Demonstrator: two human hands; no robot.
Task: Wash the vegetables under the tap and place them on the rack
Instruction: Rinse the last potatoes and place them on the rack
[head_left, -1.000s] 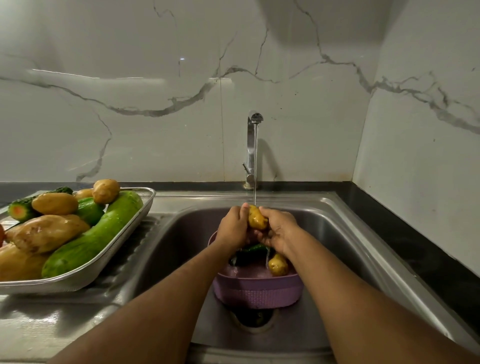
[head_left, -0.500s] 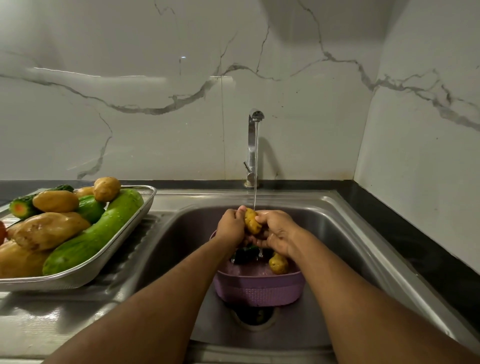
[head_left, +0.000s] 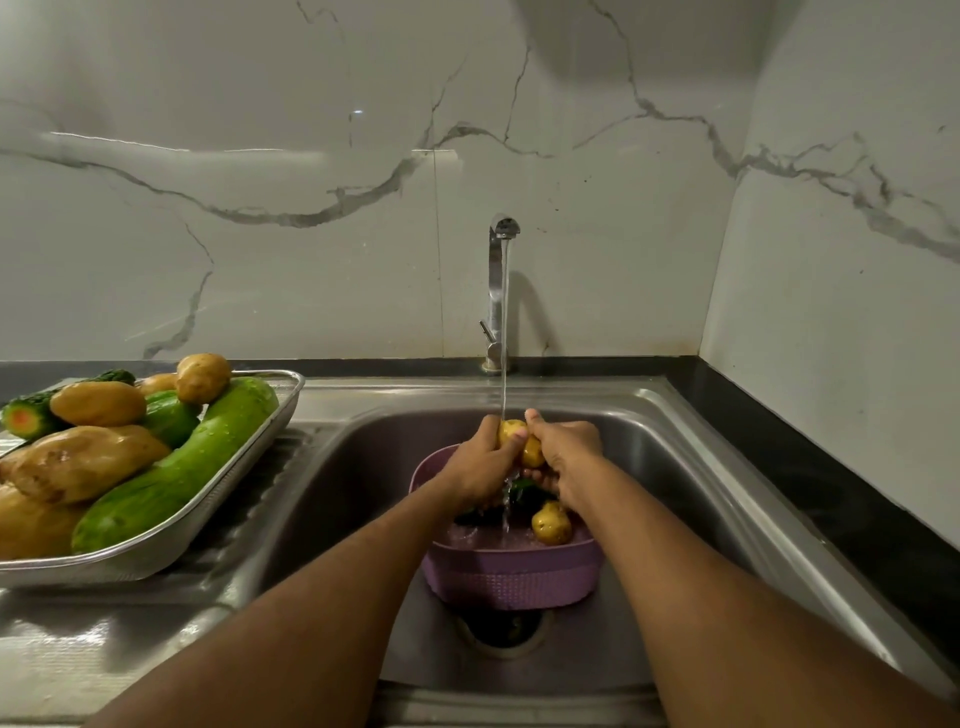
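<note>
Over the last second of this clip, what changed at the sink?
Little changed. Both hands kept rubbing the potato under the tap's stream, turning it slightly between the left hand and right hand. Nothing was let go. The purple basket, the loose potato in it and the loaded rack stayed put.

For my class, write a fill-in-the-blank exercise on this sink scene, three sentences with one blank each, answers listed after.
1. Both hands, the left hand and the right hand, hold a small ____ under the running tap.
2. Below the hands, standing in the sink, is a basket coloured ____.
3. The metal rack with washed vegetables, among them a long green cucumber, stands to the ____ of the sink.

Missing words: potato; purple; left
</note>
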